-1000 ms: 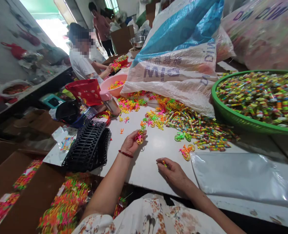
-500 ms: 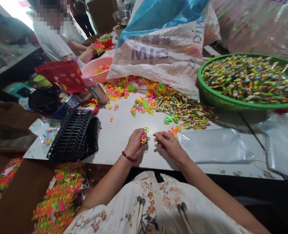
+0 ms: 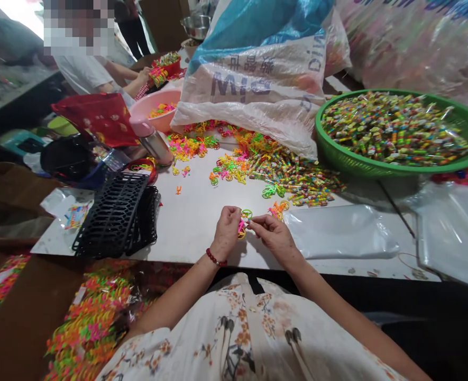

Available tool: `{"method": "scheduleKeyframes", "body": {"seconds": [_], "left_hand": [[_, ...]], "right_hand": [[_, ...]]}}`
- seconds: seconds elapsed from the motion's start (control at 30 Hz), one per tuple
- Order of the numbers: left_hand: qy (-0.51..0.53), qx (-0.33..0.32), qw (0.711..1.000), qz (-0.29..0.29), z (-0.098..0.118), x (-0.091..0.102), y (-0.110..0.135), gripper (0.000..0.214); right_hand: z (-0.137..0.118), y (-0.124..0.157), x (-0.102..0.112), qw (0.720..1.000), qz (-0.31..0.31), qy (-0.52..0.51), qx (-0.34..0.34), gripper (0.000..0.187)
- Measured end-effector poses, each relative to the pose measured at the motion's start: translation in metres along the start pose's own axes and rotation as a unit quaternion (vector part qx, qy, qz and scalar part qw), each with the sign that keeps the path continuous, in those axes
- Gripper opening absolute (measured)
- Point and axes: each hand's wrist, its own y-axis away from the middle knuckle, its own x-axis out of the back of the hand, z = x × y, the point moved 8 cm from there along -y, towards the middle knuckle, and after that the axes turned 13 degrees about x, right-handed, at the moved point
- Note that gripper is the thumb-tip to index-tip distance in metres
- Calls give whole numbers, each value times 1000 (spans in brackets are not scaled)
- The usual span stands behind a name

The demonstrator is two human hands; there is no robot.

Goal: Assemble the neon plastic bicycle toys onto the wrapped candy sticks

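Note:
My left hand (image 3: 226,232) is closed around a small bunch of neon plastic toy pieces (image 3: 243,223), pink, yellow and green. My right hand (image 3: 272,235) pinches at the same bunch from the right, fingertips touching it. Both hands rest near the front edge of the white table (image 3: 194,211). A small heap of orange pieces (image 3: 278,208) lies just beyond my right hand. Farther back, more neon pieces (image 3: 228,172) and small wrapped candy sticks (image 3: 305,182) are scattered.
A green basket (image 3: 348,161) full of candy sticks stands at right, clear plastic bags (image 3: 340,233) in front of it. Black plastic trays (image 3: 112,217) lie at left. A big woven sack (image 3: 257,79) and pink bowl (image 3: 154,119) sit behind. Another person (image 3: 86,69) works at far left.
My hands came together at the table's front edge: the right hand moved up to the bunch held in the left. The view tilted down and shifted.

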Motion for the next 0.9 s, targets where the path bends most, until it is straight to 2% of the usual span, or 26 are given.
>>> {"method": "scheduleKeyframes", "body": {"seconds": [0.2, 0.37, 0.47, 0.6, 0.73, 0.83, 0.9], "left_hand": [[-57, -23, 998, 33, 1, 5, 2, 27], [-109, -66, 992, 28, 6, 7, 2, 18], [-157, -77, 984, 44, 9, 10, 2, 14], [-209, -64, 974, 68, 7, 11, 3, 12], [-267, -45, 962, 44, -3, 5, -1, 14], [-344, -75, 936, 23, 0, -1, -5, 17], [-438, -148, 887, 8, 11, -14, -4, 17]], "right_hand": [[-4, 3, -1, 1000, -16, -4, -13, 43], [-9, 2, -2, 999, -40, 19, -15, 37], [-14, 3, -5, 997, -61, 44, 29, 28], [-22, 10, -11, 980, -87, 141, 112, 24], [-24, 18, -16, 960, -118, 212, 142, 25], [-25, 19, -7, 946, -138, 251, 150, 25], [-30, 15, 13, 936, -102, 284, 182, 26]]}}
